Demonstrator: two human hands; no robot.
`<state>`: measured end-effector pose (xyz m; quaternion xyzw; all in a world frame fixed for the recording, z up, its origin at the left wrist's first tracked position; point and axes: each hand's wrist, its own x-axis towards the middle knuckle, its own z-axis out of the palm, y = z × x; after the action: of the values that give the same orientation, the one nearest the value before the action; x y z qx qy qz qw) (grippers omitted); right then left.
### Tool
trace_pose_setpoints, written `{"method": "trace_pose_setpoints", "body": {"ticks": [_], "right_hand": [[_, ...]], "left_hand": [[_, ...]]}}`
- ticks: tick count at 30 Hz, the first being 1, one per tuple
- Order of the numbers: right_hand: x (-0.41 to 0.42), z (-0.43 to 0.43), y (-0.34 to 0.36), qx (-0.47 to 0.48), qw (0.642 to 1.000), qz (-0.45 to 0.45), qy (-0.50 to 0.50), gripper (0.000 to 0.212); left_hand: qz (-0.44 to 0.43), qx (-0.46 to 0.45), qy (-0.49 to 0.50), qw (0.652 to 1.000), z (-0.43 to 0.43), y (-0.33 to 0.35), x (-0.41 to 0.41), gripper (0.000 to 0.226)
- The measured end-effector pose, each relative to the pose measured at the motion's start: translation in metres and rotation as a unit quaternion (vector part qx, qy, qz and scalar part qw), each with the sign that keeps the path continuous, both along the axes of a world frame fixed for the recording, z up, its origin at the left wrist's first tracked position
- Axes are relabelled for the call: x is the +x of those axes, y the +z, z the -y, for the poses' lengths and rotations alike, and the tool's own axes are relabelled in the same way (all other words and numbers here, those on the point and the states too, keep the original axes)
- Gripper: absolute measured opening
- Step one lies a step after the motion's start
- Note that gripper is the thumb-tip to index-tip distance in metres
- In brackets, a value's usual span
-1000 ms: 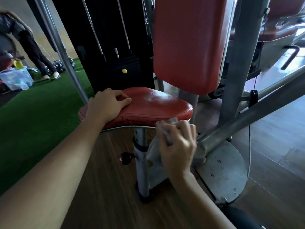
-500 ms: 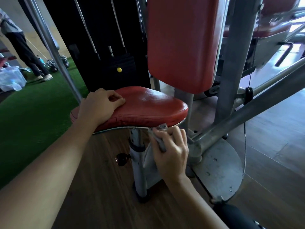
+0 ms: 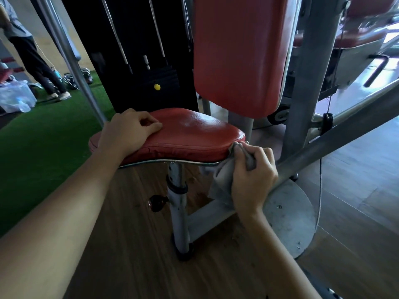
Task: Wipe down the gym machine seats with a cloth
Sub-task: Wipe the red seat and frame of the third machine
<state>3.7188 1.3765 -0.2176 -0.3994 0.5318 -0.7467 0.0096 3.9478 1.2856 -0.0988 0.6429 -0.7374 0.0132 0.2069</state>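
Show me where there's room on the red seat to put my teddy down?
The middle and back of the red seat are bare, between the left hand resting on its left end and the red backrest. Its right front edge is crowded: the right hand holds the grey cloth against it.

Pretty dim here, daylight only from the upper right. The glossy red padded seat [image 3: 191,134] catches glare; edges look bent.
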Motion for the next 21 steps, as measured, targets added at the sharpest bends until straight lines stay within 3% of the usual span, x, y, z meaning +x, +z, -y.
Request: {"method": "trace_pose_setpoints", "body": {"ticks": [5, 9, 14, 21], "right_hand": [[0.006, -0.010, -0.006, -0.009, 0.994, -0.082, 0.070, 0.007], [-0.012, 0.005, -0.002, 0.010, 0.999, 0.031, 0.037, 0.008], [0.012, -0.022, -0.008, -0.013, 0.989, -0.075, 0.124, 0.005], [0.017, -0.024, 0.013, 0.004, 0.984, -0.132, 0.121, 0.013]], "left_hand": [[-0.006, 0.002, -0.002, 1.000, 0.000, 0.002, 0.000, 0.033], [-0.001, -0.005, 0.005, 1.000, -0.001, 0.002, -0.003, 0.030], [-0.009, -0.008, 0.009, 1.000, -0.003, 0.002, -0.002, 0.030], [-0.070, -0.064, 0.035, 0.995, -0.007, 0.000, -0.001, 0.026]]}}
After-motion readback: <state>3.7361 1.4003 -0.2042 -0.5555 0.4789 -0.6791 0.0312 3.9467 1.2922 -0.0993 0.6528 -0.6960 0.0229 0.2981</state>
